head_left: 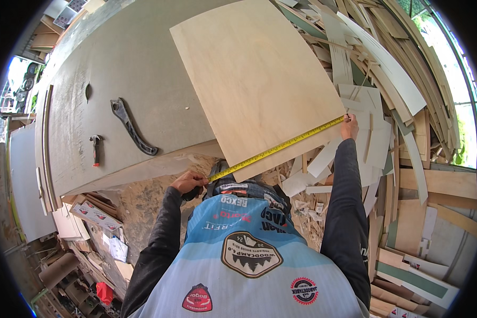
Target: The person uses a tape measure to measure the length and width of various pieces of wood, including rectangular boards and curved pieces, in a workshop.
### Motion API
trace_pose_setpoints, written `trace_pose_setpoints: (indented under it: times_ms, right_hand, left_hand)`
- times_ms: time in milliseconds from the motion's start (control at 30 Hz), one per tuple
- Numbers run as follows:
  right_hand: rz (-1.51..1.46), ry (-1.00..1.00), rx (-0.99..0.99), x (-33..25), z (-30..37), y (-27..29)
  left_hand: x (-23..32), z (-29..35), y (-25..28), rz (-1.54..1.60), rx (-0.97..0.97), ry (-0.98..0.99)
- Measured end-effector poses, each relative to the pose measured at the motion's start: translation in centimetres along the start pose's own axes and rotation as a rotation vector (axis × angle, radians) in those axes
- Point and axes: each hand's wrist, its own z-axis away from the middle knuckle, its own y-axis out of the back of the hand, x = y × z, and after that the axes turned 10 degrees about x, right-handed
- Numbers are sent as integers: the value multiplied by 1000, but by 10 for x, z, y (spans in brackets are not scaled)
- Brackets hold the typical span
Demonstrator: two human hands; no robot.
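A yellow tape measure [281,152] is stretched across the near end of a pale plywood sheet [259,79]. My left hand [190,182] is closed around its dark case, just off the sheet's near left corner. At the sheet's right edge, my right hand [349,127] pinches the free end of the blade. The blade lies slantwise, its right end farther from me than its left. The sheet rests partly on a grey worktable [159,63] and overhangs it toward me and to the right.
On the table's left lie a hammer [96,150], a black curved tool handle [132,127] and a small toothed blade [87,93]. Wood offcuts [365,106] pile up at the right, with long boards [424,69] behind. Scraps and sawdust cover the floor [143,206] below the table.
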Motion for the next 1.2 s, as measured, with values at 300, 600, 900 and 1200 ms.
trace_pose_setpoints:
  times_ms: [300, 600, 900, 1200]
  right_hand:
    - [38, 7, 5, -6, 2, 3]
    - [41, 26, 6, -8, 1, 3]
    - [40, 25, 0, -4, 0, 2]
    - [52, 61, 15, 0, -1, 2]
  left_hand:
    - [12, -6, -9, -119, -51, -33]
    - [25, -44, -25, -435, -33, -319]
    - [51, -41, -47, -192, 5, -265]
    - [36, -57, -44, -115, -93, -241]
